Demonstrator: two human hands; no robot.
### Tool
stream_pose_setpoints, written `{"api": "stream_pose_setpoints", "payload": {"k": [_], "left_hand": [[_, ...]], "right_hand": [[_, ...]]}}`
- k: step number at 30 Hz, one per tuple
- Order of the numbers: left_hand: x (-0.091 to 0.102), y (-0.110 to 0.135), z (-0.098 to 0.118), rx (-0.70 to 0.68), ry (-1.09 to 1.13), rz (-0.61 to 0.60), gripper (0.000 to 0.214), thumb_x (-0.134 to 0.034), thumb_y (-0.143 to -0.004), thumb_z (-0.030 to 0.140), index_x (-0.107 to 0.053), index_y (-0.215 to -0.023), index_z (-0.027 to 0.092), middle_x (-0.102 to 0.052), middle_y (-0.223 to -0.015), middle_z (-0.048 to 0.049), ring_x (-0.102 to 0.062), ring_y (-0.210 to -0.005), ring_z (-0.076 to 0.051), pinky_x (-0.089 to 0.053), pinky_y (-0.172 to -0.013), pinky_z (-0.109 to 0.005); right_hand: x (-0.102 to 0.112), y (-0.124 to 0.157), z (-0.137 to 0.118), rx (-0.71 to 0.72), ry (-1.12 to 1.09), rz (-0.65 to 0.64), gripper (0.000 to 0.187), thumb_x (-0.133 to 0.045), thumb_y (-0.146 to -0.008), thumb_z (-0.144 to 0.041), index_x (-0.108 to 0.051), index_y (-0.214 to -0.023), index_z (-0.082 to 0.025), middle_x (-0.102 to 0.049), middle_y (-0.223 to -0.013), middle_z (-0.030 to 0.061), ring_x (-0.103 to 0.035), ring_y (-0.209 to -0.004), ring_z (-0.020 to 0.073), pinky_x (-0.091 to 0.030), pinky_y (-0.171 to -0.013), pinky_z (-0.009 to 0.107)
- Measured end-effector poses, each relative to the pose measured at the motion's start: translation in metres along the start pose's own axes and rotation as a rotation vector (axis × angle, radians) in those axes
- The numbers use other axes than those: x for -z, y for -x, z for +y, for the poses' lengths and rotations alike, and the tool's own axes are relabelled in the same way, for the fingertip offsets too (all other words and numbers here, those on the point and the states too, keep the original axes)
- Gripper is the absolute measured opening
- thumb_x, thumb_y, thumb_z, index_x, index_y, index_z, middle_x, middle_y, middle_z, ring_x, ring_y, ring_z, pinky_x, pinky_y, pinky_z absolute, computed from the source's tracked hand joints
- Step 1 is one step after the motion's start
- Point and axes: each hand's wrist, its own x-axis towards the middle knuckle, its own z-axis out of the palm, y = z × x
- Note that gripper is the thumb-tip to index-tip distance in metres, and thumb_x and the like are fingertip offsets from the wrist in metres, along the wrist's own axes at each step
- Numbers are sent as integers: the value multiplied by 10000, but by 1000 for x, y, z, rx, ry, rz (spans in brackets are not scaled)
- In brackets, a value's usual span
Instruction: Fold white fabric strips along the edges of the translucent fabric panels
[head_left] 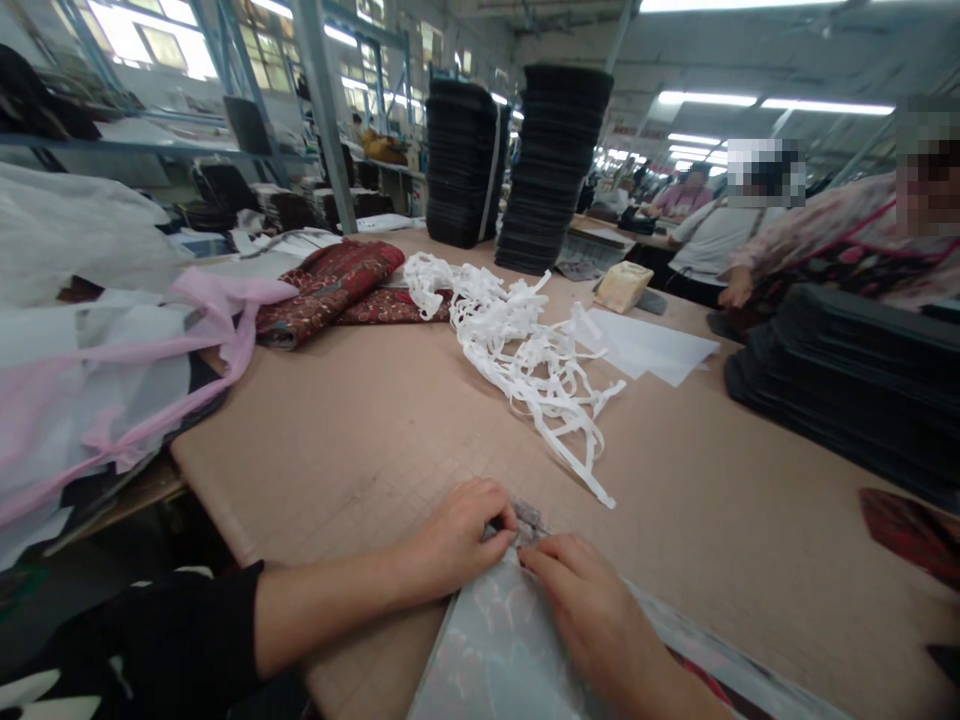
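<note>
My left hand point(471, 532) pinches the far end of a pale grey-blue, faintly patterned sheet of material point(491, 650) at the near edge of the table. Close beside it, my right hand point(581, 595) has its thumb and fingertips closed on the same end. A small greyish folded bit point(527, 513) sticks out just beyond my fingertips; what it is I cannot make out. Past my hands lies a tangled heap of white fabric strips point(540, 360), its nearest tail a short way off.
Dark red patterned cloth point(337, 290) lies folded at the back left. Tall stacks of black panels point(555, 165) stand behind. White sheets point(645, 345) and a yellowish block point(624, 286) lie right of the strips. More black panels point(847, 370) are piled at right, near co-workers.
</note>
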Motion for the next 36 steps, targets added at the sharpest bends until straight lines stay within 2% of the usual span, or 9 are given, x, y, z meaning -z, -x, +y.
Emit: {"api": "stream_pose_setpoints", "payload": {"k": [6, 9, 12, 16, 19, 23, 28, 33, 36], "left_hand": [[-1, -1, -1, -7, -6, 7, 129, -557, -696, 38, -533, -686, 164, -575, -758, -8, -517, -773, -148, -393, -747, -269], [2, 2, 2, -47, -20, 45, 112, -548, -725, 63, -535, -689, 168, -590, -816, -23, -527, -814, -152, -398, -761, -276], [8, 7, 9, -211, -146, 123, 88, -515, -788, 106, -555, -746, 172, -603, -956, -51, -522, -915, -173, -368, -831, -320], [12, 13, 17, -375, -222, 86, 134, -436, -856, 123, -541, -790, 175, -624, -798, -18, -541, -782, -146, -364, -784, -312], [7, 12, 16, -215, -148, 68, 87, -459, -853, 159, -527, -800, 173, -599, -731, -3, -529, -706, -137, -388, -710, -276], [3, 13, 10, -26, -151, 83, 75, -551, -796, 179, -516, -861, 165, -587, -779, -8, -519, -728, -151, -398, -676, -268], [6, 18, 9, -279, -416, 73, 102, -464, -864, 151, -536, -793, 164, -569, -804, -24, -485, -765, -165, -369, -706, -307], [8, 23, 12, -436, -605, -49, 177, -402, -915, 175, -575, -893, 147, -574, -821, -42, -472, -741, -173, -365, -685, -327], [7, 26, 13, -485, -654, -51, 204, -383, -907, 148, -579, -941, 105, -566, -829, -69, -471, -743, -187, -376, -672, -336]], "right_hand": [[-5, -3, -4, 207, 168, 17, 346, -294, -896, -103, -531, -1148, -83, -606, -905, 134, -525, -785, 233, -451, -673, 360], [2, -4, -3, 47, 21, -31, 326, -312, -883, -80, -563, -1077, -153, -601, -895, 94, -535, -800, 205, -457, -698, 323], [9, -5, -2, -178, -237, -33, 238, -346, -888, -108, -567, -921, -188, -593, -852, 53, -554, -788, 173, -459, -694, 280], [9, -5, -5, -345, -427, 69, 133, -376, -890, -160, -501, -870, -198, -581, -792, 18, -559, -726, 152, -448, -657, 254], [5, -9, -7, -328, -444, 92, 143, -357, -886, -133, -484, -896, -198, -578, -821, 23, -554, -746, 153, -443, -675, 258], [1, -17, -2, -206, -274, 50, 207, -351, -863, -60, -506, -905, -190, -572, -823, 36, -524, -768, 176, -420, -693, 289], [0, -25, 8, -64, -110, -52, 186, -421, -839, -26, -516, -791, -179, -538, -748, 22, -469, -725, 181, -381, -657, 294], [-2, -31, 14, -123, -146, -120, 226, -457, -780, 43, -537, -795, -168, -525, -781, 10, -471, -741, 158, -380, -656, 259], [0, -37, 15, -148, -140, -191, 222, -441, -802, 31, -532, -753, -166, -497, -763, -4, -459, -658, 124, -362, -597, 226]]}}
